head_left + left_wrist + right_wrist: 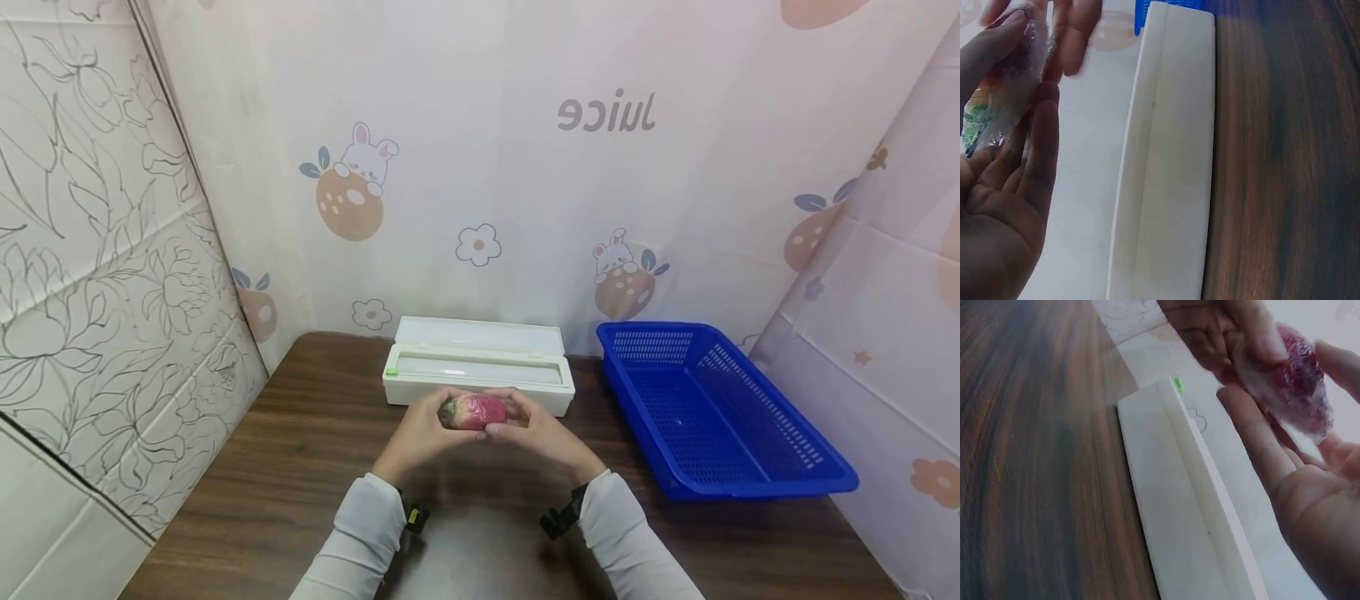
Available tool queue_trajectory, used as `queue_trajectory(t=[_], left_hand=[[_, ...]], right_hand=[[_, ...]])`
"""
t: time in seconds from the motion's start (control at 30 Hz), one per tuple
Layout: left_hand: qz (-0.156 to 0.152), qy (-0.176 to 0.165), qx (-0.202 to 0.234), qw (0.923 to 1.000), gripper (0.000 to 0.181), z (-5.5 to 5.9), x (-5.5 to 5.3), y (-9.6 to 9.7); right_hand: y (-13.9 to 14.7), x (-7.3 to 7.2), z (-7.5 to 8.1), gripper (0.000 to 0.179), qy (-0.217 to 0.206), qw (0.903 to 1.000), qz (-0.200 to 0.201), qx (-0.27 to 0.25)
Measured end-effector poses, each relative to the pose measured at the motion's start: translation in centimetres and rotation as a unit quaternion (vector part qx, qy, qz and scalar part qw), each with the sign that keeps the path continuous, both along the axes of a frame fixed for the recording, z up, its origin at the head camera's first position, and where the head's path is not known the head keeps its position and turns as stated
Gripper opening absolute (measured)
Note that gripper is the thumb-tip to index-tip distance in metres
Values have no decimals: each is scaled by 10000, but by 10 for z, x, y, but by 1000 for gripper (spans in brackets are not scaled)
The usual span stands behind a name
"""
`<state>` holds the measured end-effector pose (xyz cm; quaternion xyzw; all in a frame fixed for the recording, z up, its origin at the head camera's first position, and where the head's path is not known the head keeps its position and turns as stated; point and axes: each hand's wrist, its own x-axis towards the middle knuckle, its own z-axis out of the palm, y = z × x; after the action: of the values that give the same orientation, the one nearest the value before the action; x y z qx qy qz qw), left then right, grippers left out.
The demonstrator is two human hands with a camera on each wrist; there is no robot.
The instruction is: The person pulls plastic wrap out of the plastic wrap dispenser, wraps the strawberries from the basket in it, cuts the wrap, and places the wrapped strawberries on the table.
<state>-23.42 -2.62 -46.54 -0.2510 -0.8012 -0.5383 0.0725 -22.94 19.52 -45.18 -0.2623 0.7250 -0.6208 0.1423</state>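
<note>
A red fruit (480, 412) with a pale yellowish end and a green top is wrapped in shiny clear film. It is held level between both hands, just in front of a white cling film dispenser (478, 389) whose lid is raised. My left hand (424, 433) grips the green-topped end, its thumb lying on the film (1272, 347) and fingers beneath. My right hand (546, 435) holds the red end between thumb and fingers. In the left wrist view the green top (977, 122) shows through the crinkled film.
A blue plastic basket (757, 492) stands on the right of the brown wooden table (300, 467). Behind the dispenser hangs a pale printed curtain (510, 183). A small green slider (392, 372) sits at the dispenser's left end.
</note>
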Motion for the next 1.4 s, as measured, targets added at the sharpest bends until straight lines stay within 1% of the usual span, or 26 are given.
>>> queue_trajectory(t=[0.1,0.17,0.23,0.33,0.43,0.5,0.63,0.77,0.87,0.93,0.97,1.07,1.13,1.2,1.23,1.37,1.4], left_hand=[[99,124,13,9999,57,-1,1,2],[92,201,11,9998,58,-2,1,3],[27,239,-8,9997,61,-2,2,3],[-125,179,4,9998,65,-3,2,0],[-328,71,146,9993,63,-3,1,-4],[-447,43,232,9987,58,-2,1,-6],[-582,-19,307,9978,53,-2,-1,-8],[-602,-75,341,9976,51,-3,-1,-8],[-598,-122,334,9976,52,-3,-1,-9],[-695,-211,372,9967,52,-2,0,-11],[-780,-250,411,9958,52,-1,0,-13],[-1060,-483,532,9918,50,10,8,-18],[-1167,-569,578,9898,48,17,13,-21],[-1056,-632,583,9907,45,17,13,-23],[-981,-602,571,9917,43,14,11,-23],[-516,-453,540,9962,38,-3,0,-22],[-457,-404,542,9967,38,-4,-1,-21]], right_hand=[[-2,1,1,47,-175,9997,99,-152],[-3,1,2,46,-275,9992,94,-262],[-3,2,1,45,-349,9989,39,-316],[-2,1,-1,46,-457,9981,-158,-379],[0,1,-4,48,-560,9965,-348,-504],[1,1,-6,49,-605,9955,-438,-589],[2,0,-8,48,-449,9965,-496,-500],[4,-1,-9,48,-110,9984,-520,-208],[8,-1,-9,50,120,9989,-454,68],[10,0,-10,51,123,9992,-360,92],[11,0,-10,51,119,9994,-316,85],[13,1,-9,50,-1,9997,-218,-104],[14,1,-8,50,-24,9996,-182,-192],[14,1,-8,50,-46,9996,-162,-221],[14,1,-8,51,-70,9996,-150,-232],[14,1,-7,50,-94,9997,-159,-186],[14,0,-7,50,-85,9997,-175,-167]])
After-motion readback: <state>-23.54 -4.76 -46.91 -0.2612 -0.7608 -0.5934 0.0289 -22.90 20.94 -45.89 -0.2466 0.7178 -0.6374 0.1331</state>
